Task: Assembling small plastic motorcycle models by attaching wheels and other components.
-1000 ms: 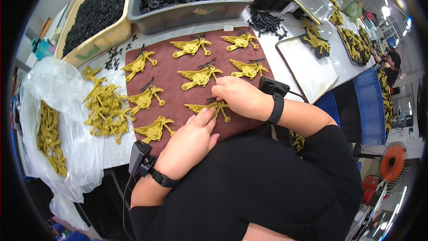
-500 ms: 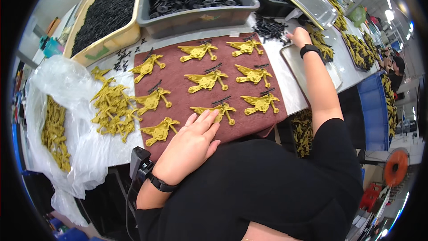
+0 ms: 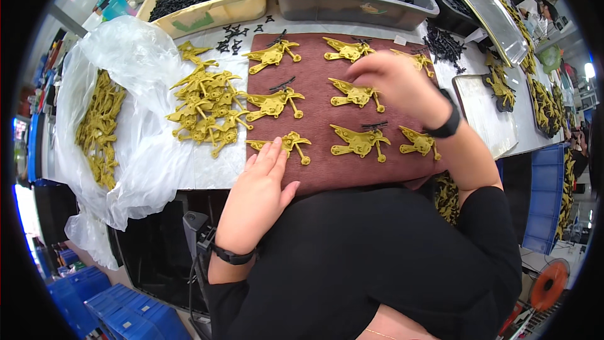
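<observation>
Yellow moulded pieces, each with a pointed end and a short arm, lie in rows on a brown cloth (image 3: 314,107). Slim black rods rest along several of them. My left hand (image 3: 261,189) is flat at the near left of the cloth, fingers stretched out and touching the nearest left yellow piece (image 3: 297,145); no black rod shows on that one. Over the right half of the cloth hovers my right hand (image 3: 402,85), blurred, its fingers curled together. Whatever they pinch cannot be made out. The hand partly covers the middle yellow piece (image 3: 353,94) and others behind.
A yellow-piece heap (image 3: 204,101) sits left of the cloth, beside a clear plastic bag (image 3: 151,119) of more. Behind stand a cream bin (image 3: 220,6) and a grey bin (image 3: 358,9) of black parts. Loose black rods (image 3: 443,44) and a flat metal tray (image 3: 481,116) lie right.
My right hand has left the loose black rods and swung left over the cloth. My left hand has shifted to the nearest yellow piece in the left column. The view has turned left.
</observation>
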### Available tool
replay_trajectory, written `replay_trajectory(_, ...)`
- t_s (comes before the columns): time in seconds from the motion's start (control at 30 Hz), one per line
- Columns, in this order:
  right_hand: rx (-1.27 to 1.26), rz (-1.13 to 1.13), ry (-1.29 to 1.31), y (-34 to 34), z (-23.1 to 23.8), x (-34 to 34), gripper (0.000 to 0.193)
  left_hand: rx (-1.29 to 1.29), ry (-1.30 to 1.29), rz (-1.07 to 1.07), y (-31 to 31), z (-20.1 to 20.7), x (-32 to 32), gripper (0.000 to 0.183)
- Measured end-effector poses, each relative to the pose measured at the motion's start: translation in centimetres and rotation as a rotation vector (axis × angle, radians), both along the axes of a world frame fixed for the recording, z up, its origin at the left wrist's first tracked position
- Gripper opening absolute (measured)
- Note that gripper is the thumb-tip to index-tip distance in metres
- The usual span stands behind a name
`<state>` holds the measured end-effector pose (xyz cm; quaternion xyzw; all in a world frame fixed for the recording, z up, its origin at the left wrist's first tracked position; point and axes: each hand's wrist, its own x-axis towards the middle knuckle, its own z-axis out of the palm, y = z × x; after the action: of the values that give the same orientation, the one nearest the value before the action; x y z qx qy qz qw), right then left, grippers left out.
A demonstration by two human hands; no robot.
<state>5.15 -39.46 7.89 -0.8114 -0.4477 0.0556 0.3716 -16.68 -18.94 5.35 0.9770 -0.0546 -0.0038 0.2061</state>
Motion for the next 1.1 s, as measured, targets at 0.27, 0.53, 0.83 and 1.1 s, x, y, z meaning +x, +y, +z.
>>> replay_trajectory(0.27, -0.162, 0.236, 0.062, 7.7, -3.5, -4.6, 0.011, 0.050, -0.109, -0.009, -0.1, -0.5, 0.7, 0.045)
replay_trajectory(0.53, -0.359, 0.213, -0.092, 8.8, -3.2, -5.8, 0.009, 0.009, -0.133, -0.029, 0.7, -1.1, 0.5, 0.047)
replay_trajectory(0.83, -0.358, 0.270, -0.416, 9.7, -4.1, -6.5, 0.009, -0.002, -0.149, 0.003, 0.3, -1.5, 0.7, 0.046)
replay_trajectory(1.1, -0.402, 0.287, -0.467, 9.8, -4.2, -7.1, 0.009, -0.037, -0.165, 0.014, 0.3, -1.9, 0.7, 0.047)
